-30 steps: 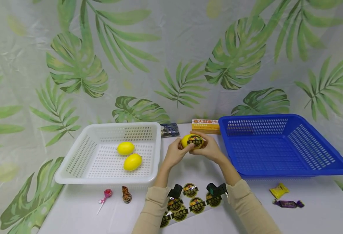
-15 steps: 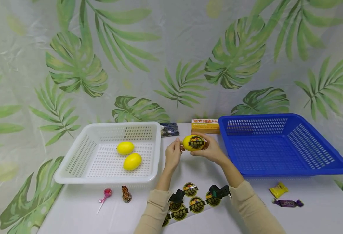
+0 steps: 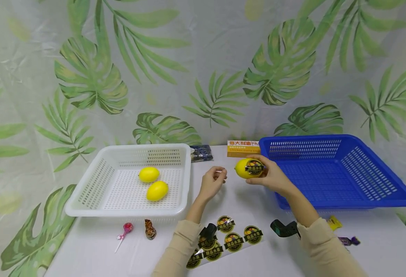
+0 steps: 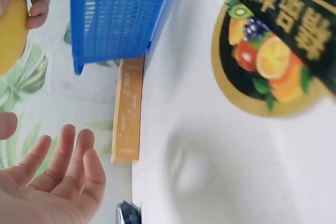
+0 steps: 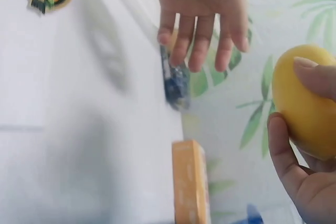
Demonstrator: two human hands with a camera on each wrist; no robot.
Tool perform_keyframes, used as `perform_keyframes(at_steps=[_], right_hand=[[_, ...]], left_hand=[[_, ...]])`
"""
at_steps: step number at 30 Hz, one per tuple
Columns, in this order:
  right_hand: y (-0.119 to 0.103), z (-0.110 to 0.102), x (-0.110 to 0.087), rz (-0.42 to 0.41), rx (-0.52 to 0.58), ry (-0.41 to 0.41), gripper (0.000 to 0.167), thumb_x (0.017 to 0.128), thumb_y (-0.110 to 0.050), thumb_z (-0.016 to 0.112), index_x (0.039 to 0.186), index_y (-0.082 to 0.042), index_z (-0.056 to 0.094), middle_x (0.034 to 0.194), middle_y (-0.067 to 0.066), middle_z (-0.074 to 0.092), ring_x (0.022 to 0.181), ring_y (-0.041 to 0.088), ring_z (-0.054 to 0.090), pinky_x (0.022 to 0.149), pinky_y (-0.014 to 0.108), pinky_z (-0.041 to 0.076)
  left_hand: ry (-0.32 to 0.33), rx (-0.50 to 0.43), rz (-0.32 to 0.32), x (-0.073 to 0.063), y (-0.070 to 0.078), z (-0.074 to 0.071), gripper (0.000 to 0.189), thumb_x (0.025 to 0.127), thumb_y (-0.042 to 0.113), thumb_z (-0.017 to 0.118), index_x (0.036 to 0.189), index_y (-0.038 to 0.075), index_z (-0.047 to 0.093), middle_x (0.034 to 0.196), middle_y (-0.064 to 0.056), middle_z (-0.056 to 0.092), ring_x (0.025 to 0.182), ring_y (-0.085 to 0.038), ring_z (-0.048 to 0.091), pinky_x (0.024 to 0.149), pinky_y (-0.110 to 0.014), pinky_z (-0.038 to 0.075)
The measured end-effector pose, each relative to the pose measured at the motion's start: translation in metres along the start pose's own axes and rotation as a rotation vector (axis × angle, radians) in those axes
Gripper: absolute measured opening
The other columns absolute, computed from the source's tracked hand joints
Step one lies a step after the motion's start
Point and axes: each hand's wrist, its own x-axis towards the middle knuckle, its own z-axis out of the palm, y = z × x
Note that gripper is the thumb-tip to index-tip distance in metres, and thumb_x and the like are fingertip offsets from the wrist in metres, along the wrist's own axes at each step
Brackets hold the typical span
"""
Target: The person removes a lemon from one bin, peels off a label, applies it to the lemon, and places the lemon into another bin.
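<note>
My right hand (image 3: 270,176) grips a yellow lemon (image 3: 243,168) by its right end, held above the table beside the blue basket. A round black-and-gold fruit sticker (image 3: 254,167) sits on the lemon's near side. To the left, my left hand (image 3: 214,181) is apart from the lemon with nothing in it; in the left wrist view its fingers (image 4: 62,156) are loosely bent and spread. Two more lemons (image 3: 157,191) lie in the white basket (image 3: 126,214). Below the hands is a clear sheet of round stickers (image 3: 233,242), partly covered by the left wrist's camera.
The blue basket (image 3: 345,204) stands at the right. Behind the hands are an orange pasta box (image 3: 243,149) and a dark packet (image 3: 201,153). A pink lollipop (image 3: 127,227) and a brown-wrapped sweet (image 3: 150,230) lie front left; yellow (image 3: 334,222) and purple (image 3: 345,241) wrapped sweets lie front right, partly behind the right sleeve.
Both hands held the lemon at first. The left hand has let go of it, and the right hand has carried it rightward toward the blue basket.
</note>
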Motion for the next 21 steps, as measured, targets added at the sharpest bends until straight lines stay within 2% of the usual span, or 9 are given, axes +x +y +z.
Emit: perform_keyframes(at_steps=[3,6,10,14,19,21], right_hand=[[-0.001,-0.018,-0.005,0.038,-0.011,-0.005,0.073,0.076,-0.006,0.077,0.138,-0.002,0.04,0.122,0.023,0.05,0.098,0.027,0.053,0.075,0.024,0.05],[-0.001,-0.036,-0.009,0.072,-0.023,-0.014,0.074,0.077,-0.008,0.077,0.139,-0.003,0.038,0.125,0.022,0.048,0.1,0.025,0.052,0.077,0.023,0.05],[0.002,-0.061,-0.012,0.095,-0.027,-0.023,0.074,0.078,-0.009,0.076,0.14,-0.003,0.036,0.128,0.02,0.045,0.101,0.017,0.052,0.08,0.02,0.049],[0.004,-0.085,-0.011,0.108,-0.076,-0.027,0.073,0.08,-0.01,0.075,0.14,-0.001,0.034,0.128,0.02,0.045,0.099,0.012,0.052,0.079,0.019,0.048],[0.01,-0.113,0.001,0.145,-0.169,-0.015,0.077,0.08,-0.016,0.075,0.142,-0.002,0.033,0.131,0.022,0.043,0.105,0.019,0.048,0.078,0.019,0.046],[0.017,-0.122,0.008,0.163,-0.168,-0.01,0.079,0.08,-0.017,0.075,0.143,-0.001,0.031,0.134,0.023,0.04,0.11,0.025,0.046,0.083,0.025,0.046]], left_hand=[[-0.077,0.027,0.049,0.004,0.004,0.005,0.032,0.094,0.021,0.055,0.117,-0.001,0.058,0.097,-0.021,0.068,0.082,-0.031,0.066,0.071,-0.027,0.052],[-0.166,0.048,0.073,0.006,0.01,0.011,0.036,0.092,0.021,0.058,0.123,0.002,0.056,0.104,-0.018,0.067,0.089,-0.027,0.065,0.076,-0.028,0.052],[-0.277,0.05,0.069,0.01,0.018,0.022,0.046,0.089,0.023,0.063,0.13,0.007,0.051,0.114,-0.017,0.063,0.098,-0.025,0.064,0.08,-0.026,0.051],[-0.337,0.056,0.079,0.017,0.026,0.039,0.055,0.085,0.025,0.069,0.134,0.011,0.049,0.118,-0.014,0.062,0.1,-0.023,0.064,0.079,-0.022,0.051],[-0.397,0.051,0.072,0.029,0.033,0.059,0.066,0.082,0.028,0.073,0.139,0.016,0.044,0.125,-0.012,0.058,0.1,-0.02,0.064,0.076,-0.021,0.05],[-0.416,0.053,0.057,0.032,0.036,0.065,0.07,0.08,0.029,0.074,0.141,0.018,0.042,0.127,-0.013,0.057,0.1,-0.019,0.063,0.074,-0.022,0.051]])
